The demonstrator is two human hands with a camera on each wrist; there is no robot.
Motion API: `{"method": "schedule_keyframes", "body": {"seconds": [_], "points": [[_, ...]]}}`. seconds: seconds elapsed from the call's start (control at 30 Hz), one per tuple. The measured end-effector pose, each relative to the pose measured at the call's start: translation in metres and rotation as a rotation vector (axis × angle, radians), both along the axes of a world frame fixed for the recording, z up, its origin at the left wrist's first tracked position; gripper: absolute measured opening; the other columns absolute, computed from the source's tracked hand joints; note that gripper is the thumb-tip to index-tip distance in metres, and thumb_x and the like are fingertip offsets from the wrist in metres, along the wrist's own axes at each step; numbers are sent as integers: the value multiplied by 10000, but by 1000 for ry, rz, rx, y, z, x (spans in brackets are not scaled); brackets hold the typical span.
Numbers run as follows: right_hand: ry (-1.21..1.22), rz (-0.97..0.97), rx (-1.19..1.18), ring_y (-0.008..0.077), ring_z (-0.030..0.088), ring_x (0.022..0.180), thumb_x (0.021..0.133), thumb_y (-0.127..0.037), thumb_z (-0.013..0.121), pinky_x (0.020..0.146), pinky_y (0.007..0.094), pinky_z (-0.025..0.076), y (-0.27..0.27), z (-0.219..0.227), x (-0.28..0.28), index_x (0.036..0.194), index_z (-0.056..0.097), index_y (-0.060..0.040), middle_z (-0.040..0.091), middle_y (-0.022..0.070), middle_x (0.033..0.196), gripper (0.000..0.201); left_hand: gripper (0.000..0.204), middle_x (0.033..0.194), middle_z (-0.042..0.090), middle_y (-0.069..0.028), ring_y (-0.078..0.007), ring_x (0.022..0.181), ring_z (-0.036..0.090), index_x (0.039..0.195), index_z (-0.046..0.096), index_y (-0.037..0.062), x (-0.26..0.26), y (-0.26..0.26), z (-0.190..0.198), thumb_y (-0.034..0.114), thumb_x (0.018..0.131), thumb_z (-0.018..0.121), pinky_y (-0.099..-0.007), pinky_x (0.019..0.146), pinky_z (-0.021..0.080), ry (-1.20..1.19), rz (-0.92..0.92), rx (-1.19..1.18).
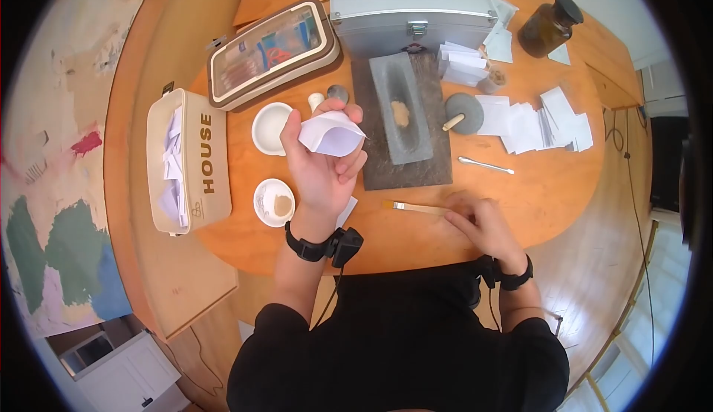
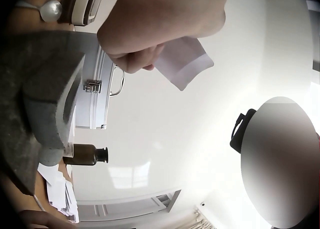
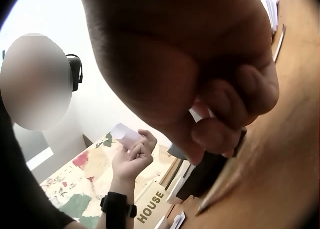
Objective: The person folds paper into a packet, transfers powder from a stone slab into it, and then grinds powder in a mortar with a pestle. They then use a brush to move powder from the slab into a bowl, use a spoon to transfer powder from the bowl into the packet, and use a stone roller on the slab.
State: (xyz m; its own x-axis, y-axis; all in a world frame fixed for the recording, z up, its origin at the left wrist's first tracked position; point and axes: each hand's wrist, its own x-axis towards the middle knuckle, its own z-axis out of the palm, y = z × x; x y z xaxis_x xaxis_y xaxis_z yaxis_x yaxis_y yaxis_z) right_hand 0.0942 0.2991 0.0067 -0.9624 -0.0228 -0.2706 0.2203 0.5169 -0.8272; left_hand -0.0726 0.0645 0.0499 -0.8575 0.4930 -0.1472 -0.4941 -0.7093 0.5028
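Raised over the table, my left hand (image 1: 327,167) holds a folded white paper packet (image 1: 332,134) between thumb and fingers, its pocket facing up. My right hand (image 1: 486,226) is low at the front of the table, fingers curled at the handle end of a flat wooden brush (image 1: 420,208). The bristles point left. A grey stone trough (image 1: 386,89) with tan powder (image 1: 401,113) inside rests on a dark board (image 1: 375,171) ahead of both hands. To the left of my left wrist stands a small white bowl (image 1: 260,206) holding some tan powder.
At left are a white mortar (image 1: 269,126), a HOUSE bin (image 1: 208,211) of papers and a lidded case (image 1: 223,89). A silver case (image 1: 371,26) stands behind the board. Rightward lie a stone wheel (image 1: 466,108), paper slips (image 1: 520,126), a metal spatula (image 1: 486,165) and a brown bottle (image 1: 542,30).
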Motion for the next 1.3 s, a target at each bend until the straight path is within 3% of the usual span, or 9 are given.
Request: {"method": "schedule_keyframes", "body": {"seconds": [0.13, 0.23, 0.33, 0.5, 0.6, 0.63, 0.73, 0.97, 1.3], "points": [[44, -24, -22, 193, 471, 485, 845, -121, 736, 496, 316, 389, 2, 36, -13, 1106, 663, -23, 561, 93, 613, 288, 520, 976, 577, -95, -84, 472, 321, 1087, 568, 87, 7, 2, -1, 538, 998, 323, -220, 384, 255, -29, 24, -73], [357, -41, -232, 199, 422, 515, 780, -100, 784, 498, 320, 366, -16, 62, -35, 1158, 659, -41, 562, 87, 675, 402, 536, 1003, 585, -98, -82, 496, 348, 1117, 533, 94, 25, 15, -5, 574, 985, 335, -215, 404, 290, 87, -103, -57], [606, 28, -174, 165, 412, 545, 729, -85, 807, 500, 307, 344, -29, 80, -59, 1177, 659, -51, 554, 59, 712, 473, 622, 1012, 601, -78, -80, 497, 360, 1144, 511, 58, 50, 35, 3, 627, 962, 337, -219, 393, 263, 29, -116, -207], [632, -42, -239, 109, 364, 510, 796, -56, 748, 477, 277, 295, -29, 62, -61, 974, 709, -14, 474, 18, 605, 187, 762, 1011, 612, -52, -46, 610, 397, 1209, 488, 53, 47, 21, -12, 741, 903, 369, -181, 491, 275, 262, -445, -188], [424, -117, -355, 64, 349, 518, 866, -54, 693, 473, 266, 278, -30, 68, -58, 927, 706, -7, 457, -7, 585, 78, 715, 1013, 621, -38, -34, 664, 470, 1261, 472, 24, 41, 4, -18, 659, 932, 459, -176, 531, 343, 466, -333, -589], [373, -82, -386, 52, 345, 524, 884, -58, 677, 473, 263, 277, -29, 61, -57, 936, 702, -6, 455, -13, 586, 77, 499, 1007, 633, -30, -34, 773, 553, 1223, 517, 0, 44, 14, -5, 437, 985, 556, -192, 614, 424, 455, -221, -494], [289, -106, -438, 34, 355, 546, 904, -52, 651, 490, 244, 291, -34, 61, -57, 974, 690, -3, 480, -27, 618, 94, 260, 964, 648, -24, -52, 871, 596, 1130, 576, -12, 36, 0, 3, 215, 1004, 565, -216, 706, 467, 496, -356, -621], [354, -178, -716, 54, 602, 753, 905, 7, 612, 669, 209, 472, -39, 47, -57, 1023, 681, 11, 672, 26, 878, 137, 183, 822, 589, 23, -22, 745, 507, 1004, 608, -4, 36, -3, 4, 170, 1008, 550, -200, 643, 400, 558, -351, -664], [361, -98, -652, 114, 663, 850, 853, 71, 576, 764, 254, 525, -29, 40, -56, 995, 708, 9, 710, 84, 965, 203, 112, 840, 605, 7, -22, 752, 548, 1006, 601, -5, 33, -1, 5, 92, 983, 549, -206, 634, 422, 541, -359, -594]]}}
